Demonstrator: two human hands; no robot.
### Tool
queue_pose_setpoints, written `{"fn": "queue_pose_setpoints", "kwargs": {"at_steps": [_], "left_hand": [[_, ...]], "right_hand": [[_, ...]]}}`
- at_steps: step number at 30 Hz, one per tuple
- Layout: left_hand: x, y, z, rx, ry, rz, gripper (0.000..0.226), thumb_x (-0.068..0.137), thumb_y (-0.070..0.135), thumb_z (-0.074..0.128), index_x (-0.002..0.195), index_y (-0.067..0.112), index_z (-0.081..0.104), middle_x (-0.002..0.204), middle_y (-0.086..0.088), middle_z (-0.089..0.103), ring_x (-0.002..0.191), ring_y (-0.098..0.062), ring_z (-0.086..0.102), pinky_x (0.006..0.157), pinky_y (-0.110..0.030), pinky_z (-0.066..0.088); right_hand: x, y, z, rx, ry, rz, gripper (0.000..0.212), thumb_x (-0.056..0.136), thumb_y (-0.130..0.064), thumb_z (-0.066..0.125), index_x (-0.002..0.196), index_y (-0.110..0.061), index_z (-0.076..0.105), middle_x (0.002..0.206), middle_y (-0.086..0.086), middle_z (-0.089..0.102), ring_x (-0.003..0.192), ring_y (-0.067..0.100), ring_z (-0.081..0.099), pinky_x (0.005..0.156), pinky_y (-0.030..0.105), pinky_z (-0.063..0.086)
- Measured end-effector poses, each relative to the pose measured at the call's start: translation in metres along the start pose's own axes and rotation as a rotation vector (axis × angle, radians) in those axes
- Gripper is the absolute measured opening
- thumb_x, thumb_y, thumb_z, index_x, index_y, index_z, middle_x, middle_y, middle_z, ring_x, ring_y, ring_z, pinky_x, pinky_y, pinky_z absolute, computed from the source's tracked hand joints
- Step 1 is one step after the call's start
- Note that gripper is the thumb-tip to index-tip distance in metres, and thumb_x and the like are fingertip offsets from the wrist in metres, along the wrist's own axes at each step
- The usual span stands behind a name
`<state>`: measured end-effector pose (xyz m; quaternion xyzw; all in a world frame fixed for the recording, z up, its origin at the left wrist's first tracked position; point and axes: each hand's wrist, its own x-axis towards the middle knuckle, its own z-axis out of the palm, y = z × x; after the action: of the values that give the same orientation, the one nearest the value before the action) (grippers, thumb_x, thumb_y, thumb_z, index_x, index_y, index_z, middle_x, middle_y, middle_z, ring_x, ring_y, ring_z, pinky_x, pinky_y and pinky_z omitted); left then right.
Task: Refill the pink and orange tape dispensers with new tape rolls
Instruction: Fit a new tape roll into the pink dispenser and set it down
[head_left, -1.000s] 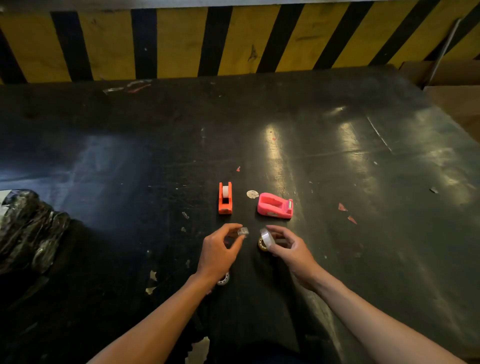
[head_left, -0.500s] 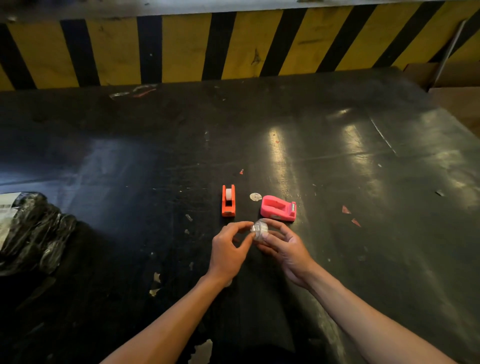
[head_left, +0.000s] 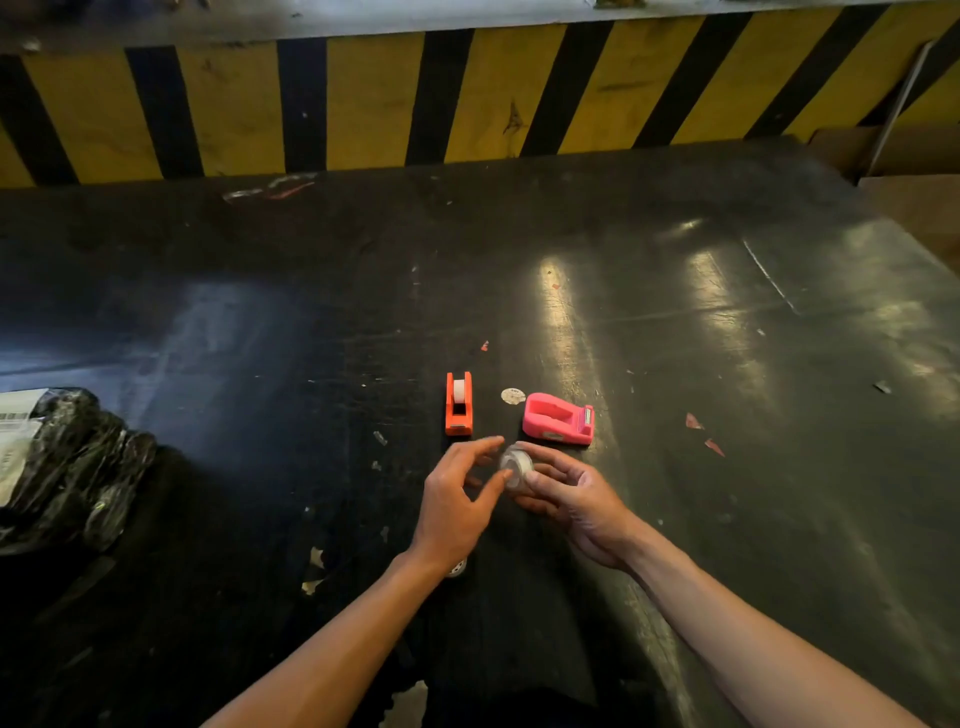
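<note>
Right hand (head_left: 576, 499) grasps a clear tape roll (head_left: 516, 464) in its fingertips, just in front of the pink tape dispenser (head_left: 558, 419) on the black table (head_left: 727, 364). Left hand (head_left: 454, 499), fingers loosely spread, touches the roll with its thumb tip. Orange tape dispenser (head_left: 459, 404) stands left of the pink one, apart, a white roll seated in it.

dispensers (head_left: 459, 404) side by side, roll (head_left: 516, 466) nearer

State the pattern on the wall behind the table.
Slanted yellow and black stripes on the wall, seen clearly in the head view.
</note>
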<state>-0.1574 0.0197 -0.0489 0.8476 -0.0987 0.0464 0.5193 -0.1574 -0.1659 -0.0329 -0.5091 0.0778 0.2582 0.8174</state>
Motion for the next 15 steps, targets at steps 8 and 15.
{"fn": "queue_pose_setpoints", "kwargs": {"at_steps": [8,15], "left_hand": [[0.009,0.002,-0.013,-0.186,-0.092,-0.216,0.023,0.087,0.013,0.074,0.108,0.016,0.067,0.103,0.004,0.073,0.098,-0.005,0.070,0.090,-0.031,0.058],[0.006,0.001,-0.017,-0.217,-0.140,-0.201,0.021,0.087,0.009,0.073,0.106,0.016,0.069,0.104,0.003,0.074,0.101,-0.008,0.071,0.090,-0.032,0.059]], "right_hand": [[-0.001,-0.006,0.005,-0.108,-0.046,0.010,0.041,0.085,-0.014,0.071,0.126,-0.012,0.065,0.121,0.019,0.070,0.110,0.030,0.067,0.092,0.037,0.055],[-0.001,-0.002,0.005,-0.302,0.017,-0.096,0.030,0.086,-0.016,0.073,0.114,-0.010,0.070,0.107,0.012,0.075,0.100,0.024,0.072,0.079,0.027,0.057]]}}
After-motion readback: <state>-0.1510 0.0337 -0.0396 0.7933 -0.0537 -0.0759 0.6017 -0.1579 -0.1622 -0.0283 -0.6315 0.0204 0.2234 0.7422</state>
